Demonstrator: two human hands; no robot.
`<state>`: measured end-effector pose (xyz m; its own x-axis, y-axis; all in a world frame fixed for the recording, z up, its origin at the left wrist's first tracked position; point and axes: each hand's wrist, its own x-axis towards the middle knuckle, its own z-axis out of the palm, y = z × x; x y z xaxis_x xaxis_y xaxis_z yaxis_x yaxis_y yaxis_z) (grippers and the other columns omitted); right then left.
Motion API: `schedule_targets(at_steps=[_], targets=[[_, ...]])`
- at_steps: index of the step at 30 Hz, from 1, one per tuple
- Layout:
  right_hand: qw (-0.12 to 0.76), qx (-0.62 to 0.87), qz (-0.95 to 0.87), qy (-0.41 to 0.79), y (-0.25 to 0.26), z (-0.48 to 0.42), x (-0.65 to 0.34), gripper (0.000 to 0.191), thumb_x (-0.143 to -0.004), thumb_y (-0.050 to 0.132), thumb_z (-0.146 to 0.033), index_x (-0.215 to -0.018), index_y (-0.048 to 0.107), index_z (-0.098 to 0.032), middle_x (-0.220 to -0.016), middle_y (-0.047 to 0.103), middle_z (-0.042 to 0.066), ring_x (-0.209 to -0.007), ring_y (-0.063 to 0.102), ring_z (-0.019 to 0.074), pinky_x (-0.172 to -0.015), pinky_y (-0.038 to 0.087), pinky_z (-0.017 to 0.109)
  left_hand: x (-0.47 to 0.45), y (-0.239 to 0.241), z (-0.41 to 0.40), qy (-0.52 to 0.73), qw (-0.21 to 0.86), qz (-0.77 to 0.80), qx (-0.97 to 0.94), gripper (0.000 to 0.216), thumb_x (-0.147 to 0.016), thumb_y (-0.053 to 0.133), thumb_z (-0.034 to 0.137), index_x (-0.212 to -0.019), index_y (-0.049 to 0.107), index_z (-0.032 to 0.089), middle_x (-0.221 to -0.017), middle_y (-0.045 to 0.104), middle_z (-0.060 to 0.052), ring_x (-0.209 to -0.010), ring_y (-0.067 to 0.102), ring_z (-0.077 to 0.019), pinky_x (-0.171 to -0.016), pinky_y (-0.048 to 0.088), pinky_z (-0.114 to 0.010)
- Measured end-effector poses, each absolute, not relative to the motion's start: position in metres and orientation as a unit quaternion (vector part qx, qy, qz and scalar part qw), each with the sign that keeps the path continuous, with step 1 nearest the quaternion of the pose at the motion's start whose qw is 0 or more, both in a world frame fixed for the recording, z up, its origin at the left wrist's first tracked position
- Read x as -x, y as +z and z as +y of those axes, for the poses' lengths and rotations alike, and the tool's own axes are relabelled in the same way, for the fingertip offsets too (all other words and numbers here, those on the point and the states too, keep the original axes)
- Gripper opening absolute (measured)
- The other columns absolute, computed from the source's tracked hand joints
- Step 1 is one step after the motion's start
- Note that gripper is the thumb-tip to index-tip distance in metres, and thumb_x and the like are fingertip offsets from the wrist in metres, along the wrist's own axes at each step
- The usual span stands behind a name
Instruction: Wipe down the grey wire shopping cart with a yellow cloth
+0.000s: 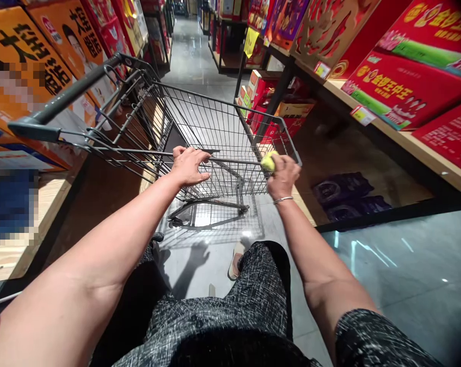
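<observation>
A grey wire shopping cart (215, 122) stands sideways in front of me, its handle (73, 97) toward the left shelf. My left hand (189, 165) rests at the near top rim of its basket, fingers spread and thumb stuck out below the rim. At the right end of that rim, my right hand (283, 176) is closed on a small yellow-green cloth (269, 161), pressed against or just over the wire. The fingers hide most of the cloth, so its full shape does not show. No goods are visible inside the basket.
Large orange boxes (12, 66) line a wooden shelf on the left. Red boxes (386, 89) fill the upper right shelf, with dark purple packs (350, 196) below. A tiled aisle (194, 56) runs ahead between more shelves. My feet are close to the cart's wheels.
</observation>
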<state>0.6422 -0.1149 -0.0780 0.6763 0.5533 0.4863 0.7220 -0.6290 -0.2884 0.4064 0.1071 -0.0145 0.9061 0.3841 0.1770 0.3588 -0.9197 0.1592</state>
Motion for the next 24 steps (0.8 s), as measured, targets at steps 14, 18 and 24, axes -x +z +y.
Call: schedule_targets(at_steps=[14,18,24], targets=[[0.28,0.908,-0.253,-0.184,-0.171,-0.12,-0.653,0.052,-0.077,0.042,-0.011,-0.127,0.052,-0.018,-0.128,0.045,0.02,-0.126,0.041,0.0336,-0.104,0.033,0.054,-0.408,-0.016,0.103,0.128,0.082,0.213,-0.965,0.039,-0.077,0.06,0.032,-0.115,0.064,0.032,-0.113,0.071,0.0,-0.115,0.054,-0.0304,-0.11,0.02,-0.054],[0.28,0.922,-0.247,-0.108,-0.206,-0.116,-0.649,0.054,-0.069,0.044,-0.008,-0.121,0.054,-0.018,-0.127,0.045,0.02,-0.126,0.04,0.0331,-0.105,0.032,0.055,-0.41,-0.013,0.098,0.12,0.08,0.213,-0.966,0.041,-0.076,0.062,0.033,-0.117,0.062,0.03,-0.116,0.069,-0.001,-0.116,0.052,-0.0316,-0.11,0.019,-0.054],[0.262,0.931,-0.237,-0.09,-0.213,-0.118,-0.66,0.049,-0.069,0.045,-0.008,-0.115,0.055,-0.018,-0.123,0.045,0.018,-0.124,0.04,0.0316,-0.102,0.035,0.05,-0.418,-0.016,0.096,0.126,0.069,0.205,-0.968,0.043,-0.076,0.064,0.033,-0.118,0.061,0.027,-0.118,0.068,-0.003,-0.115,0.051,-0.0309,-0.109,0.022,-0.052]])
